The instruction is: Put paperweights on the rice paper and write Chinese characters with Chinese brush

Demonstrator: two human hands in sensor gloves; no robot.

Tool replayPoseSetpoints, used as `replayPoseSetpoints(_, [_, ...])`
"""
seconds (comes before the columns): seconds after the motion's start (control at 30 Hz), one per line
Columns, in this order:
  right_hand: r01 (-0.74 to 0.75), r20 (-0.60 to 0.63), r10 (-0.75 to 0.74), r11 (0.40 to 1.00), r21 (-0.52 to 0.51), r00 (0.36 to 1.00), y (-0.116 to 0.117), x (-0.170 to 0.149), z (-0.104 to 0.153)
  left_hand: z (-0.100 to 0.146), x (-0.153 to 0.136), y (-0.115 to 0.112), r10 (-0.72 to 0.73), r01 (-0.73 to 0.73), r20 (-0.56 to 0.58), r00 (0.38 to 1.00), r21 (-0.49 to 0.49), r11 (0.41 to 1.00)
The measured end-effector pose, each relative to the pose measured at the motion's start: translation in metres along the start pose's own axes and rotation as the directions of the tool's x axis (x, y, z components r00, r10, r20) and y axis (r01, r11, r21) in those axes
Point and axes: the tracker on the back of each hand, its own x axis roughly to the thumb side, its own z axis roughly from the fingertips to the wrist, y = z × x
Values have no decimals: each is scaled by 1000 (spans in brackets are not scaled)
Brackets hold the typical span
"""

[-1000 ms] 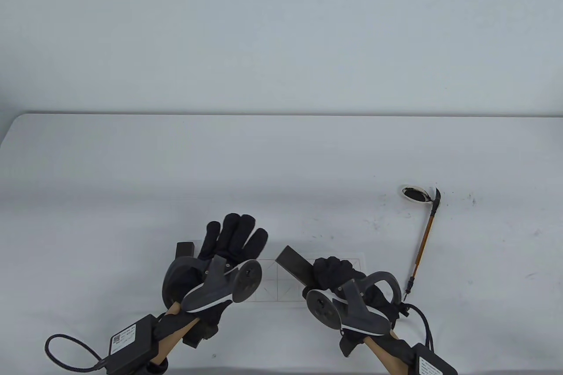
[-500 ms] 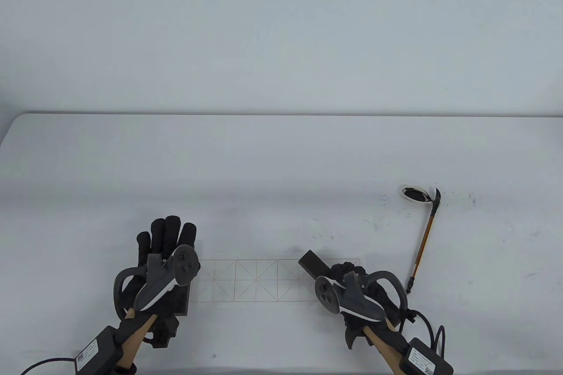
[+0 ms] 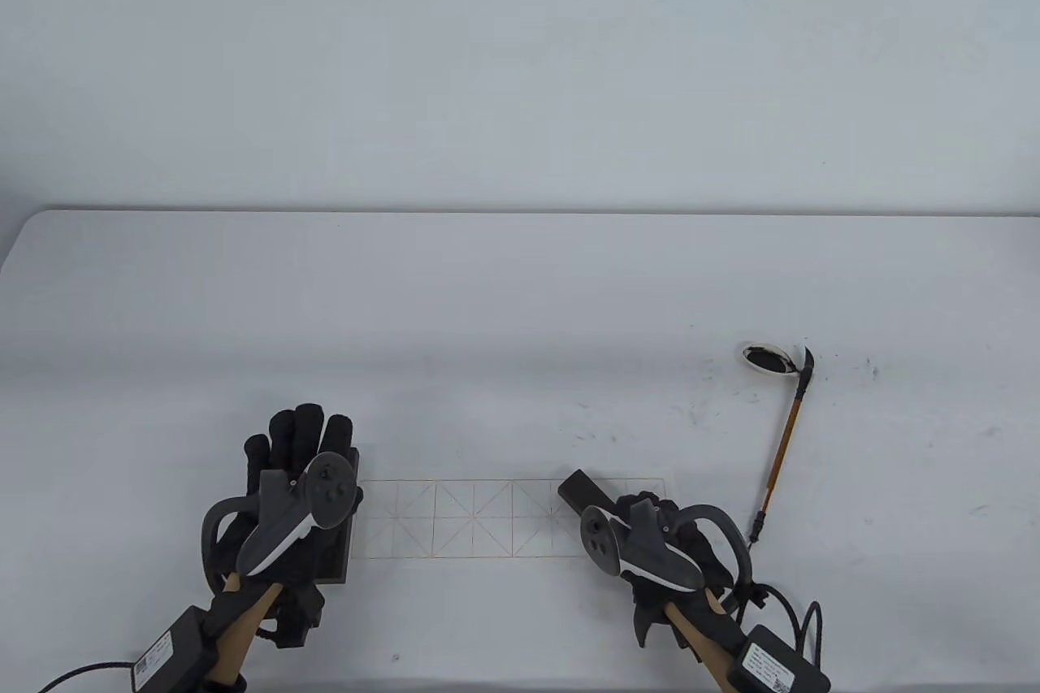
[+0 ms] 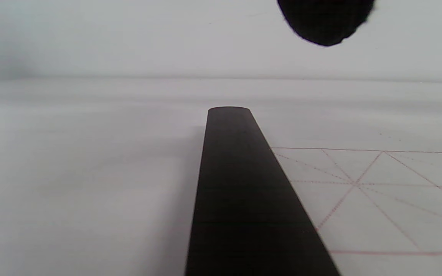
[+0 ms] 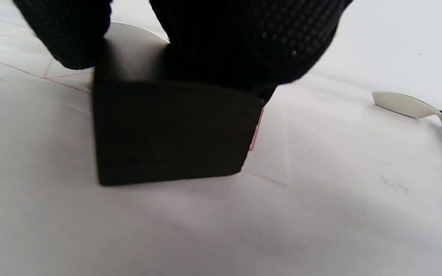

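The rice paper [image 3: 471, 518], ruled with a red grid, lies flat near the table's front edge. A dark bar paperweight [image 3: 337, 555] lies along the paper's left edge; in the left wrist view this paperweight [image 4: 240, 191] rests flat beside the grid [image 4: 378, 191]. My left hand [image 3: 301, 437] hovers over it with straight fingers, one fingertip [image 4: 326, 19] clear above the bar. My right hand [image 3: 650, 510] grips the second paperweight [image 3: 581, 488] at the paper's right end, slanted across it. Close up, my fingers [image 5: 244, 38] curl over that block [image 5: 171, 130]; whether it touches the paper is unclear.
A brush [image 3: 784, 449] with a brown shaft lies at the right, its tip propped on a small white ink dish [image 3: 768, 357]. Ink specks mark the table [image 3: 699, 409] around there. Cables trail from both wrists at the front edge.
My left hand swept left from the paper's middle to its left edge, uncovering the grid. My right hand carried its paperweight slightly right and lower, toward the paper's right end.
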Motion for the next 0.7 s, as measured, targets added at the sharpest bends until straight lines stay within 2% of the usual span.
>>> replayPoseSetpoints(0.23, [81, -169, -66, 993, 85, 983, 5, -25, -1, 3, -1, 2, 6, -6, 8, 1000, 9, 1000])
replayPoseSetpoints(0.43, [129, -302, -88, 985, 118, 949, 9, -44, 0, 4, -3, 4, 19, -19, 3, 1000, 14, 1000])
replayPoseSetpoints(0.7, [160, -391, -98, 979, 127, 915, 13, -57, 1, 4, -4, 4, 25, -25, 1, 1000, 5, 1000])
